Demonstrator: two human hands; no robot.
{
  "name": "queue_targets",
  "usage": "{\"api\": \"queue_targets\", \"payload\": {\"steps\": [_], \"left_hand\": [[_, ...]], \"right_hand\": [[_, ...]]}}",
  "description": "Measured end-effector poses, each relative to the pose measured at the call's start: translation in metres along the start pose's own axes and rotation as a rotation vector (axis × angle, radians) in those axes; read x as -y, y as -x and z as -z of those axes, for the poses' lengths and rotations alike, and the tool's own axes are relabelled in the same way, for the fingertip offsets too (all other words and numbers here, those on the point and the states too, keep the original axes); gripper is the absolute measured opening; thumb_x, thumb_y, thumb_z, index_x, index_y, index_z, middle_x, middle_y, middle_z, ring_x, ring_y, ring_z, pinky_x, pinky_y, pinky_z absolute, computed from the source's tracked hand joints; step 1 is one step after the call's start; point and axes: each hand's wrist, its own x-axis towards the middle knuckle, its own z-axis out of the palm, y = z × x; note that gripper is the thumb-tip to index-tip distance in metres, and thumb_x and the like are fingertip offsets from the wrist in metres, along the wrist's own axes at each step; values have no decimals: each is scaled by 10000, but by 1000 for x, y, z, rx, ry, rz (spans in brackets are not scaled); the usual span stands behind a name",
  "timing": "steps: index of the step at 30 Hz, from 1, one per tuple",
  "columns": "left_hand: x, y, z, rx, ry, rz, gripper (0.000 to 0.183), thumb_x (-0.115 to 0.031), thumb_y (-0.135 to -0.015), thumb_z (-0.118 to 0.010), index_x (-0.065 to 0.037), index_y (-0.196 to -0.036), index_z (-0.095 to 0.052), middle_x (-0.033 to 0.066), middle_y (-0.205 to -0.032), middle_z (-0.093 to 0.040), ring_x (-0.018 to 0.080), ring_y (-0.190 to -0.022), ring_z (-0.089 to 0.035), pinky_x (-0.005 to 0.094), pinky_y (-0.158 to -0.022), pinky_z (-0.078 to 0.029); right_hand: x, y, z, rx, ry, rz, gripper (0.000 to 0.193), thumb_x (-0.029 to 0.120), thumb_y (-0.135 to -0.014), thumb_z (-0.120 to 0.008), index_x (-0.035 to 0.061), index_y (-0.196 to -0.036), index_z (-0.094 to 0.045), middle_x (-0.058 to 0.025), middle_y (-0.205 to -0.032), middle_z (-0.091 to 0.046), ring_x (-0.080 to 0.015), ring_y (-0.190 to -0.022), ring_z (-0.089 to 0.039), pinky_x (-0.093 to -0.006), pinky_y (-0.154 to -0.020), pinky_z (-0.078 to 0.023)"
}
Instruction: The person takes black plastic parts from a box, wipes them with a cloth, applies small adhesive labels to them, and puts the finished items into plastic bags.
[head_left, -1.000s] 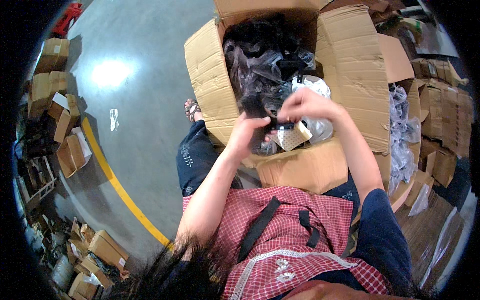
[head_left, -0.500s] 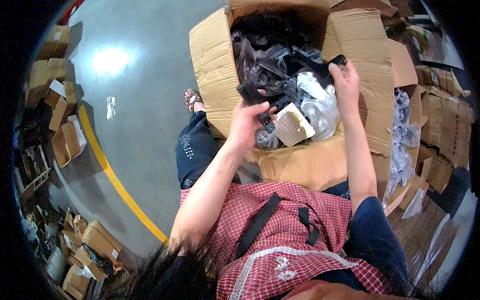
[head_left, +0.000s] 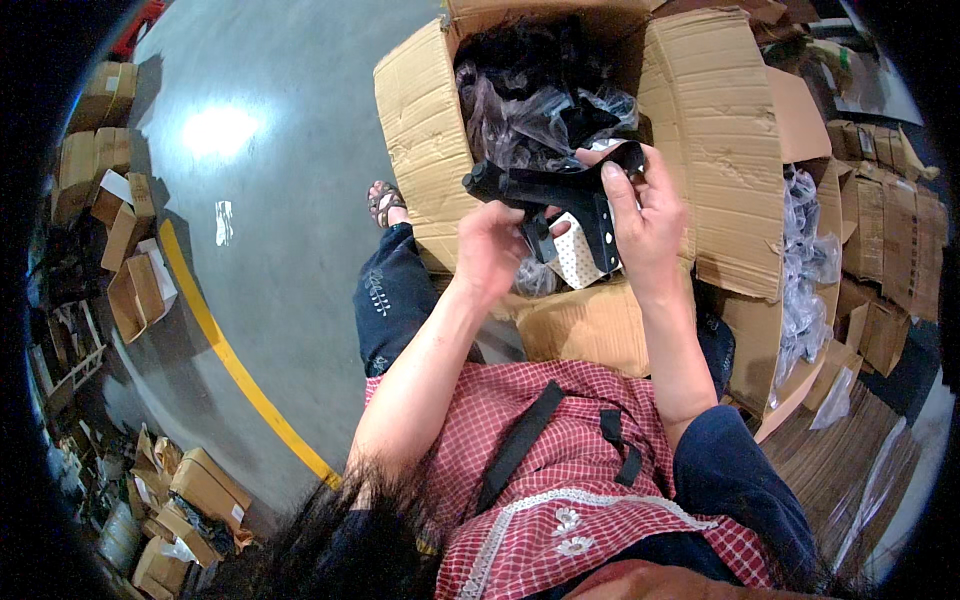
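Above an open cardboard box, both my hands hold a black strap (head_left: pixel 560 184). Its left end looks thick and rolled, and a row of small pale dots runs down a hanging part on the right. My left hand (head_left: pixel 490 250) is closed around its lower left side, with the fingertips partly hidden. My right hand (head_left: pixel 650 220) pinches a curved upper loop between thumb and fingers. Behind and below the strap shows a white dotted piece (head_left: pixel 576 262), partly covered; I cannot tell whether my left fingers touch it.
The cardboard box (head_left: pixel 420 115) has its flaps spread and holds black items in clear plastic bags (head_left: pixel 515 115). Another box with clear plastic bags (head_left: pixel 803 270) stands at right. Stacked cartons (head_left: pixel 890 235) lie beyond it. On the left, a yellow floor line (head_left: pixel 240 370) passes more cartons (head_left: pixel 140 285).
My right hand has come left and down toward my left hand, bringing its end of the black strap closer. The white dotted piece is now more covered by the strap.
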Motion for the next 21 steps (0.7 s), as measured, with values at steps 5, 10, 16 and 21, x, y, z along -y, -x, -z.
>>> {"api": "queue_targets", "payload": {"steps": [5,10,16,21], "left_hand": [[1,-1,-1,37,-42,-14,579,-57,-768,-482,1,-1344,-469,144,-1255,-589,293,-1107,-609,513,-974,-534],[0,7,-7,69,-180,-105,579,-65,-782,-511,-67,-1359,-456,93,-1269,-578,254,-1090,-599,497,-909,-537],[3,-6,2,-191,-196,-237,467,-18,-817,-640,-75,-1261,-507,65,-1129,-623,203,-998,-632,431,-813,-563],[-3,-7,6,-294,-206,-296,367,49,-780,-617,-9,-1129,-519,124,-953,-659,278,-784,-696,394,-682,-601]], "right_hand": [[-12,-8,-6,90,-323,-221,255,129,-1003,-552,-22,-1205,-592,-151,-1074,-723,-178,-934,-702,-300,-834,-552],[-11,-6,-19,124,-643,-531,385,147,-994,-525,-18,-1341,-501,-154,-1228,-659,-210,-1000,-685,-278,-690,-611],[-61,-6,-36,250,-312,-344,739,75,-767,-734,33,-1430,-409,-137,-1462,-460,-249,-1359,-424,-413,-1106,-359],[-152,-116,-6,-29,600,4,484,237,-785,-732,14,-1192,-594,-209,-1245,-607,-341,-1178,-563,-405,-1014,-442]]}}
